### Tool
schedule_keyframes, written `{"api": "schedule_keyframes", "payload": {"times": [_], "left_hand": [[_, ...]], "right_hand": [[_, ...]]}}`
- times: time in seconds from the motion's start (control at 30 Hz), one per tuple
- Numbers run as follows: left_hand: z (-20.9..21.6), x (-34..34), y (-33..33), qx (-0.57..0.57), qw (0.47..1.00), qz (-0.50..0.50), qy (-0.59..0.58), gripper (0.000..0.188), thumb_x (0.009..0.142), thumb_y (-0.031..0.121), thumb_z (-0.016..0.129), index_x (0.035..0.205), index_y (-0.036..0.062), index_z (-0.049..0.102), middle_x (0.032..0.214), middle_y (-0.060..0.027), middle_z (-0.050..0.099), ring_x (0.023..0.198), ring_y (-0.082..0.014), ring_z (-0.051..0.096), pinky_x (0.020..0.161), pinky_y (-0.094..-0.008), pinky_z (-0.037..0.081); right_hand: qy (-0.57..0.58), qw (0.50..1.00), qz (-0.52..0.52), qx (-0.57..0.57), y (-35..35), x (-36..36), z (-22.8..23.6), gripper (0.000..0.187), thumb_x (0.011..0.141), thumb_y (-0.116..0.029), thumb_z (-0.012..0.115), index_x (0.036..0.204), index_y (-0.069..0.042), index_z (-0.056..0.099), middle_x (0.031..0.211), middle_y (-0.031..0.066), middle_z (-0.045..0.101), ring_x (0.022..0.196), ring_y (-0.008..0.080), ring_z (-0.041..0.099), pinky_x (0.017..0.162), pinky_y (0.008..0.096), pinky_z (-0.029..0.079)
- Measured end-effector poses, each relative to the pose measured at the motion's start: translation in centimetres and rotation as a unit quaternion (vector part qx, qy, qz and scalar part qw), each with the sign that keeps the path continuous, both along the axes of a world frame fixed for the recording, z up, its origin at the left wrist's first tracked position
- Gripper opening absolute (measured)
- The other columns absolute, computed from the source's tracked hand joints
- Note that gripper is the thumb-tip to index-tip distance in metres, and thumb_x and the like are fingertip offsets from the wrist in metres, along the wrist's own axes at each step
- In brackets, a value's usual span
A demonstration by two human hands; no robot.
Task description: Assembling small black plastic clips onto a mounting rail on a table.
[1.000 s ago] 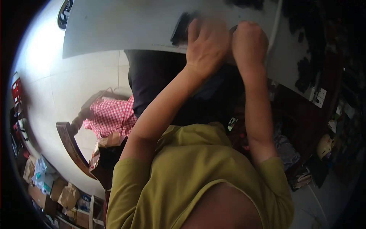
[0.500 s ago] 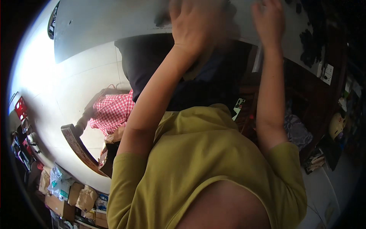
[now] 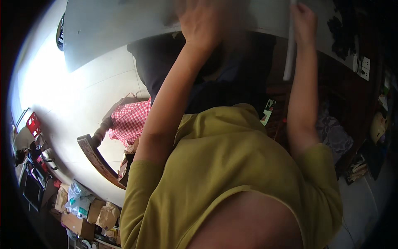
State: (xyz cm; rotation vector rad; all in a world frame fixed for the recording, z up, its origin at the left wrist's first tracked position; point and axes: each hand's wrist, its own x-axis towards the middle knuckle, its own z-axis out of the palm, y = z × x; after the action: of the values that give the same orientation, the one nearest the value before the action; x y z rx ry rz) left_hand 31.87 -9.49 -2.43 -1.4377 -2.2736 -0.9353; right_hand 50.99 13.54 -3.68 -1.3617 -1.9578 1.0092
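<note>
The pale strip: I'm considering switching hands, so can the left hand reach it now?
Probably yes: the pale strip looks uncovered at its lower end; the right hand is near its upper part, but blur hides whether the left hand is free.

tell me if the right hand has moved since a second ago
Yes. Judged against the white socket panel, the right hand has moved rightward, closer to that panel, and now sits apart from the left hand.

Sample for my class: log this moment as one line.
left hand: over grey table, grip unclear | right hand: at white strip, grip unclear | red-checked cloth: by wooden armrest
</note>
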Motion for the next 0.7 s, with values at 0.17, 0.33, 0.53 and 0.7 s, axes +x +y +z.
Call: {"api": "schedule_keyframes", "payload": {"times": [0.17,0.33,0.53,0.7], "left_hand": [[-1.7,0.0,0.0,0.008,1.000,0.010,0.021,0.029,0.072,0.036,0.071,0.089,0.0142,0.060,0.110,0.0012,0.058,0.113,-0.0227,0.050,0.101,-0.0480,0.028],[-0.9,-0.4,-1.4,-0.022,1.000,0.000,-0.006,0.027,0.071,0.032,0.072,0.086,0.0140,0.059,0.112,0.0011,0.058,0.115,-0.0219,0.050,0.102,-0.0479,0.027],[-0.9,-0.1,-0.7,-0.022,0.999,-0.017,-0.018,0.034,0.072,0.032,0.072,0.097,0.0114,0.061,0.115,-0.0010,0.056,0.117,-0.0215,0.048,0.105,-0.0504,0.025],[-0.8,-0.1,-0.5,-0.026,0.999,-0.017,-0.019,0.034,0.072,0.031,0.072,0.096,0.0104,0.060,0.115,-0.0014,0.055,0.117,-0.0218,0.048,0.105,-0.0504,0.025]], "right_hand": [[0.303,0.915,0.088,-0.253,-9.4,1.1,7.9,0.031,0.097,-0.019,0.051,0.123,-0.003,0.051,0.084,0.0034,0.058,0.057,0.0096,0.053,0.052,0.0234,0.047],[0.118,0.954,0.095,-0.258,-14.4,1.9,8.0,0.039,0.101,-0.023,0.045,0.136,-0.007,0.042,0.074,-0.0009,0.047,0.053,0.0031,0.042,0.042,0.0171,0.036],[-0.091,0.979,0.179,-0.025,-17.4,0.2,8.9,0.052,0.095,-0.008,0.050,0.145,-0.011,0.035,0.135,0.0179,0.052,0.100,0.0276,0.066,0.079,0.0329,0.051],[-0.087,0.977,0.177,0.076,-17.9,-0.7,7.8,0.057,0.093,-0.004,0.052,0.145,-0.020,0.036,0.104,0.0211,0.065,0.083,0.0318,0.067,0.071,0.0395,0.052]]}}
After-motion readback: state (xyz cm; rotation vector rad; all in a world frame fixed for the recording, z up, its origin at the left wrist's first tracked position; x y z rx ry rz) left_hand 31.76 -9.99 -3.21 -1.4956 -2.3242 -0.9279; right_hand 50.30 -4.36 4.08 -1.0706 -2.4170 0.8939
